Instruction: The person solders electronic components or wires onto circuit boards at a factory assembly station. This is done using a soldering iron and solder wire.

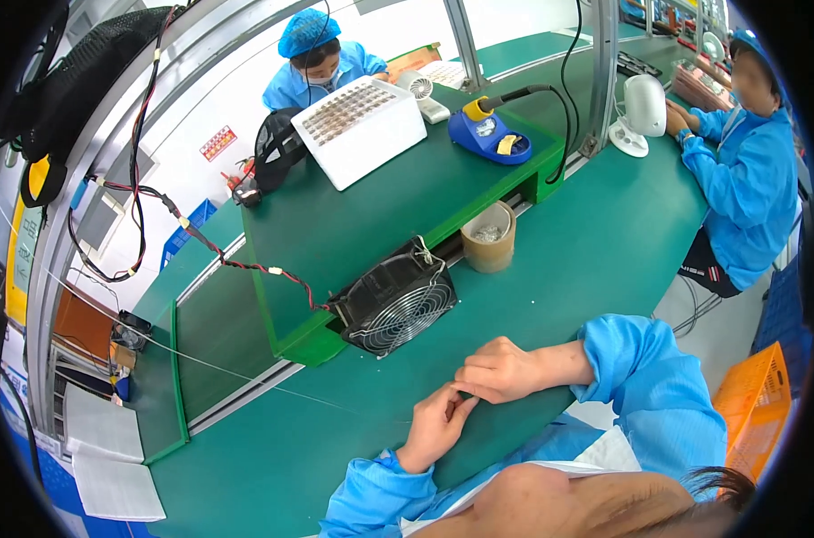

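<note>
A worker in a blue smock brings both bare hands together over a green surface (595, 260), the left hand (430, 430) and the right hand (500, 369) meeting at the fingertips. Each grip is drawn into a close pinch, thumb against fingers; from where I stand, I cannot tell what, if anything, lies between them. A thin pale strand slants in from the upper left and fades just beside the left hand, though whether it reaches the fingers is too faint to make out.

Just beyond the hands, a black fan (405, 318) with a round wire guard leans at the edge of a raised green platform (353, 229), red and black wires running from it to the upper left. To its right stands a tan tub (490, 258) with small shiny bits inside.

Farther back on the platform, a white foam block (380, 148) bearing rows of small parts sits tilted near a blue soldering stand (478, 139). Two co-workers in blue are also at the work area, one across the platform, the other at right beside a white desk fan (644, 106).
</note>
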`<action>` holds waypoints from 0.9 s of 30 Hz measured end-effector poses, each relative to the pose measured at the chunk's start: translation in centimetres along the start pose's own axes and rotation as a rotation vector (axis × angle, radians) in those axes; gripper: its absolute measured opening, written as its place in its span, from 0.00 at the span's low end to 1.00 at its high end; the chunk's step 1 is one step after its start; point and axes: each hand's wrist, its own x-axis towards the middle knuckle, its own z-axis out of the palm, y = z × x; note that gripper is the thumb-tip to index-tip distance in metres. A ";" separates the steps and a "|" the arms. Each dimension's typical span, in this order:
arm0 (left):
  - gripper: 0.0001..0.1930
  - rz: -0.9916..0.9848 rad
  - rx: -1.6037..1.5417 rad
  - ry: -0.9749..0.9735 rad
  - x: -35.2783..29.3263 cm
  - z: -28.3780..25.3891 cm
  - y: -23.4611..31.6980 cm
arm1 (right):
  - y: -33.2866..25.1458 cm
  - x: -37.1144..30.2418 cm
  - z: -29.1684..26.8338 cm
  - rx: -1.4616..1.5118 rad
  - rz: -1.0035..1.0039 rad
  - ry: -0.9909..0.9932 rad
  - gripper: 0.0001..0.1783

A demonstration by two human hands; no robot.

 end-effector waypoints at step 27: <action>0.06 0.015 0.009 0.315 0.5 -0.5 -0.4 | 2.3 -0.6 1.5 0.570 0.313 -0.194 0.11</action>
